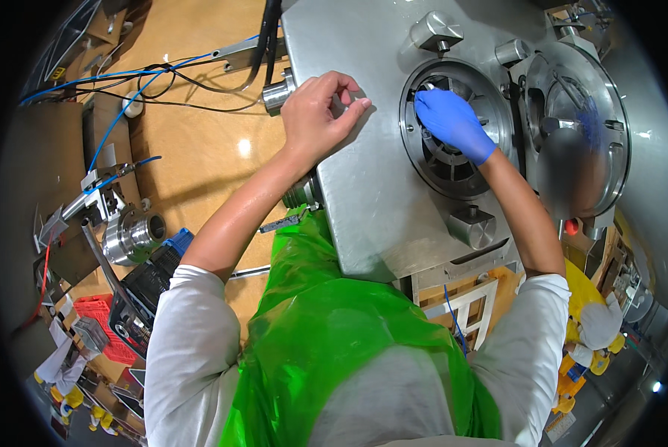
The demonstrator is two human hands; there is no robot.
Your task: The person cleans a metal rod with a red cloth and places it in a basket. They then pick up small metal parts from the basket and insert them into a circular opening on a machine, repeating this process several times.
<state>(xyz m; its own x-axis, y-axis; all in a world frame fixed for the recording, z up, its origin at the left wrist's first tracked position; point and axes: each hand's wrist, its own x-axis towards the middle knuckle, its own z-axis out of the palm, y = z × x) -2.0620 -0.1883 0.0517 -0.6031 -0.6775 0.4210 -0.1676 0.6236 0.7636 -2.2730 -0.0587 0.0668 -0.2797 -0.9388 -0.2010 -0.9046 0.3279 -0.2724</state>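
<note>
My right hand (455, 124), in a blue glove, reaches into a round opening in a steel machine housing (382, 179). A bladed metal rotor (453, 158) shows inside the opening's ring (416, 153). The gloved fingers are drawn together at the rotor's upper left. Whatever they hold is hidden beneath the hand. Bare, my left hand (320, 112) hovers by the housing's left edge. Its fingers are loosely bent with the thumb apart, and nothing is between them. A round steel cover (613, 112) with a clear window stands swung aside at the right of the opening.
Steel knobs (437, 31) (472, 227) project above and below the opening. A metal pipe fitting (277, 93) sticks out beside my left hand. Blue and black hoses (172, 68) cross the left side. A red crate (105, 328) sits lower left. Another person in yellow (586, 294) is at right.
</note>
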